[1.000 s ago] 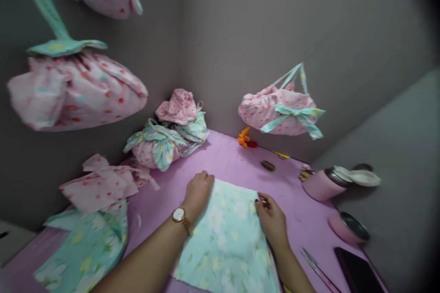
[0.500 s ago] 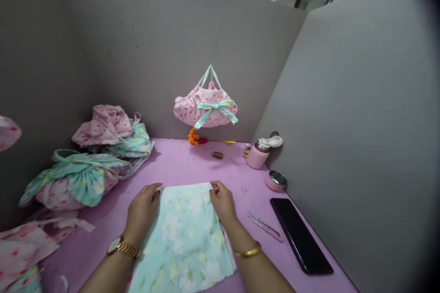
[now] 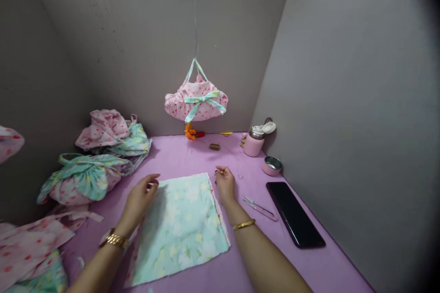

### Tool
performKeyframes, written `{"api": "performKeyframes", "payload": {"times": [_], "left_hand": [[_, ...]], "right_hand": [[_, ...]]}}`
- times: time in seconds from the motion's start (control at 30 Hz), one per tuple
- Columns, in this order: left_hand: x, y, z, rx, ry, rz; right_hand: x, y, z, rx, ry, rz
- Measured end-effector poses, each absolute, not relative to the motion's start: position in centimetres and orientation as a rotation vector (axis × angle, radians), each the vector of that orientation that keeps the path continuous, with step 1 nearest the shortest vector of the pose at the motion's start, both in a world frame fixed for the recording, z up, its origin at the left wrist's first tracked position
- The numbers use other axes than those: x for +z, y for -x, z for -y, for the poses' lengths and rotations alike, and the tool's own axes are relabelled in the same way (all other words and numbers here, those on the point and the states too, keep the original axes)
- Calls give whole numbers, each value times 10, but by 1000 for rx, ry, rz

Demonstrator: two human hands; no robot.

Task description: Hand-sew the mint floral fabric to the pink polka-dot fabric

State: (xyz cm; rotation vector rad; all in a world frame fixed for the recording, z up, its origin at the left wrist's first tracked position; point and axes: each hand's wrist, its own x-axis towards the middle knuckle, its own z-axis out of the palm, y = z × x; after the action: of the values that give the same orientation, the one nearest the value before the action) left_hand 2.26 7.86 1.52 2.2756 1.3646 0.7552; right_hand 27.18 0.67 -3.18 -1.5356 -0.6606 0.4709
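Note:
A mint-green floral fabric piece (image 3: 185,219) lies flat in front of me, over a pink dotted layer (image 3: 220,210) that shows along its side edges. My left hand (image 3: 142,194) hovers at its upper left corner, thumb and fingers loosely bent and a little apart. Just beyond the upper right corner is my right hand (image 3: 225,186), off the cloth, with curled fingers apart and no held thing visible. Pink-handled thread snips (image 3: 260,208) rest right of that hand, and a thin thread with a small loop (image 3: 239,176) lies above them.
A black phone (image 3: 295,215), a pink cup-like lid (image 3: 272,165) and a pink flask (image 3: 253,145) line the right side. Sewn fabric bags (image 3: 82,178) pile at left. A pink dotted bag (image 3: 195,100) hangs ahead, above a thread spool (image 3: 215,146). Grey partitions (image 3: 144,46) surround the table.
Both hands have let go of the fabric's upper corners; the right has moved slightly up and off the edge. More of the pink layer shows now. The view has shifted a little.

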Motion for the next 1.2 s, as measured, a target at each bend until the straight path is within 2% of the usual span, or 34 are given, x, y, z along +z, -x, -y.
{"api": "performKeyframes", "payload": {"times": [0.23, 0.47, 0.87, 1.2], "left_hand": [[0, -114, -38, 486, -2581, -940], [-2, -111, -35, 335, -2720, -886], [4, -154, -62, 445, -2731, -1094], [-6, -159, -63, 612, -2600, -1056]], "right_hand": [[-39, -280, -8, 519, 1535, 589], [-38, -279, -4, 482, 1611, 769], [-24, -258, 7, 235, 1845, 1221], [-30, -269, 1, 197, 1845, 1147]]}}
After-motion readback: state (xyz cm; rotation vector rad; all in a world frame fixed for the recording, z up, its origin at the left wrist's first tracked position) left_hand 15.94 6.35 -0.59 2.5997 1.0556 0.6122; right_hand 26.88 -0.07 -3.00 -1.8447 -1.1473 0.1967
